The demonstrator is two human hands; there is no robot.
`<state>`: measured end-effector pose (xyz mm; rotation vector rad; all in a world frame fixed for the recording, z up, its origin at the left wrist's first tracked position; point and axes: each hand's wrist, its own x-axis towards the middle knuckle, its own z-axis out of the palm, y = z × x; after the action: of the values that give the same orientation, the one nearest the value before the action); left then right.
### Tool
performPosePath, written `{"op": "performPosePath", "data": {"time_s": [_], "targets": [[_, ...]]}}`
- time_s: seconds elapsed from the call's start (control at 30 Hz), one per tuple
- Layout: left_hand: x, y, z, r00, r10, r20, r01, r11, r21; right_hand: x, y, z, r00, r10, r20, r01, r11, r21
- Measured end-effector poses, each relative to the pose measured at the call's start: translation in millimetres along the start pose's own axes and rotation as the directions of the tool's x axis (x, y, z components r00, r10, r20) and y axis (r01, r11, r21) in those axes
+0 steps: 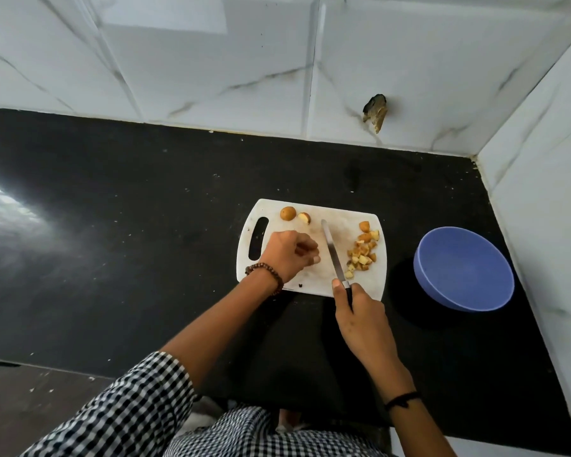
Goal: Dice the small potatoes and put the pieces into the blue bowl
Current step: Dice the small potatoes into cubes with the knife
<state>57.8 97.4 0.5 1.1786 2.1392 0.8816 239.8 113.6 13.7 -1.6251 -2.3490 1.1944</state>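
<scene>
Head: dice on board nr bowl

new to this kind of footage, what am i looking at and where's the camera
No machine here: a camera worn on a person's head looks down at their two bare hands. On the black counter lies a white cutting board with one whole potato, a cut piece beside it, and a pile of diced pieces. The right hand grips a knife, its blade over the board. The left hand is curled on the board; whether it holds anything is hidden. The blue bowl to the right is empty.
</scene>
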Motion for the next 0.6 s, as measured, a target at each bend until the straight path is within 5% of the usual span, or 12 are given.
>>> {"op": "performPosePath", "data": {"time_s": [0.6], "targets": [[-9.1,-6.8,2.4,0.996,-0.016,-0.085,0.024,0.996,0.088,-11.4,-2.6,12.0,0.999,-0.026,0.04,0.027,0.999,-0.021]]}}
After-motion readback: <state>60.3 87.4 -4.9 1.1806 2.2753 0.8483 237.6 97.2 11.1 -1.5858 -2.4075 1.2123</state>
